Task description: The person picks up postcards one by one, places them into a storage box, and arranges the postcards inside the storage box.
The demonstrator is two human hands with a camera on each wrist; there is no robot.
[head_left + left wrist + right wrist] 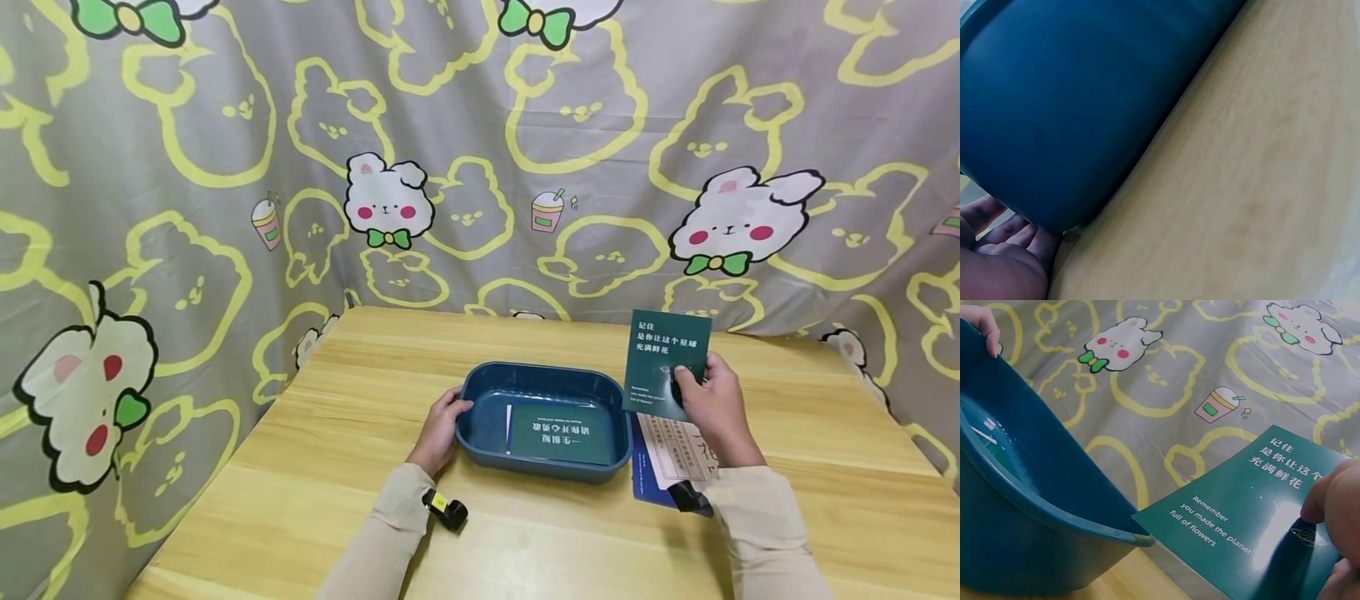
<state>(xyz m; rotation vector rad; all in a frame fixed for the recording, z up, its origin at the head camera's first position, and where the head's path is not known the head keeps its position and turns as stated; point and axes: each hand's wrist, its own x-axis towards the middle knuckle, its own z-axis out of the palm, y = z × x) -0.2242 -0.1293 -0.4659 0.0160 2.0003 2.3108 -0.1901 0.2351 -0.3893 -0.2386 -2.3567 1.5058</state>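
My right hand (pixel 716 404) pinches a dark green card (pixel 663 354) near its lower right corner, thumb on the printed face. White Chinese and English lettering shows on the card, which is raised beside the right end of a blue plastic basin (pixel 480 460). In the right wrist view the card's corner overlaps the basin rim (pixel 1072 515). My left hand (pixel 441 429) grips the basin's left end, thumb over the rim and fingers along the outside wall. Inside the basin lies another green card (pixel 562 433), its lettering upside down, with a white edge showing at its left.
Right of the basin, a cream card (pixel 667 446) with printed text lies over a blue card (pixel 648 483) on the wooden table (pixel 300 483), partly hidden by my right hand and wrist. A grey curtain (pixel 465 125) with cartoon rabbits hangs behind the table.
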